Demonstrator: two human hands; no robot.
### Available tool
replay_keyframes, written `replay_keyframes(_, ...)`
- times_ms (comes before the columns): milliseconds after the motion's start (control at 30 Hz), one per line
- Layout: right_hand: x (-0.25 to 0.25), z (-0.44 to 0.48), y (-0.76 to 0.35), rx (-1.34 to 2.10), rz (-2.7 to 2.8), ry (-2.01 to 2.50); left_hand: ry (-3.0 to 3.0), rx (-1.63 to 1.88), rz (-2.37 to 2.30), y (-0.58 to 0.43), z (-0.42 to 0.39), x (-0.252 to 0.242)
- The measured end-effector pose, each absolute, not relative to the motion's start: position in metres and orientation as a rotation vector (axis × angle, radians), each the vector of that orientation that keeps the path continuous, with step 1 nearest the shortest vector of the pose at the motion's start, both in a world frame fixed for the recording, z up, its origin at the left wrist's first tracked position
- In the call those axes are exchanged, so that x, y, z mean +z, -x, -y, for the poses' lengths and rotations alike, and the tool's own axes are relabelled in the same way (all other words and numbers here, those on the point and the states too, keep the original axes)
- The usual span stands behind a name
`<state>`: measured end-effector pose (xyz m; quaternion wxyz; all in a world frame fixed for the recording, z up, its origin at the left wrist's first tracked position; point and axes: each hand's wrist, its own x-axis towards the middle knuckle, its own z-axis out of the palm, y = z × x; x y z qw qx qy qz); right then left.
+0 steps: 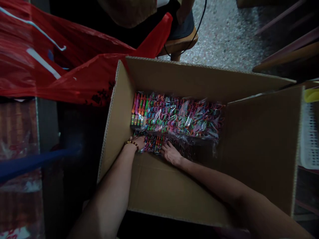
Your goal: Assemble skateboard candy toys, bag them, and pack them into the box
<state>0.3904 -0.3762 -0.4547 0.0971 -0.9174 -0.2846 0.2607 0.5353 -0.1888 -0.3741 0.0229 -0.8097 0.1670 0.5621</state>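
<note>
Deep inside an open cardboard box (152,186), a small clear plastic-wrapped pack of bright, multicoloured pieces (152,143) lies along the near side. My left hand (139,141), with a beaded bracelet at the wrist, holds its left end, its fingertips partly hidden. At the pack's right part, my right hand (170,152) grips with fingers bent over the plastic. Just beyond both hands sits a larger row of similar wrapped packs (184,116), pink, green, orange and blue. The pieces are too small to name.
Red plastic sheeting (99,63) hangs at the box's far left corner. A person sits on a wooden stool (183,39) beyond the box. A white plastic basket (309,139) stands at the right. A blurred blue strip (42,161) crosses the left side.
</note>
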Motion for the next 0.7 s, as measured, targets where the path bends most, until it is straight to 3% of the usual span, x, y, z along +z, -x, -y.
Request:
replay_keyframes(400, -0.466, 0.361, -0.435, 0.753, 0.908, 2.681, 2.5, 1.742, -0.517, -0.533, 0.188, -0.369)
replay_keyframes(700, -0.487, 0.297, -0.468, 0.735, 0.988, 2.575, 2.654, 1.599, -0.306, -0.549, 0.197, -0.359)
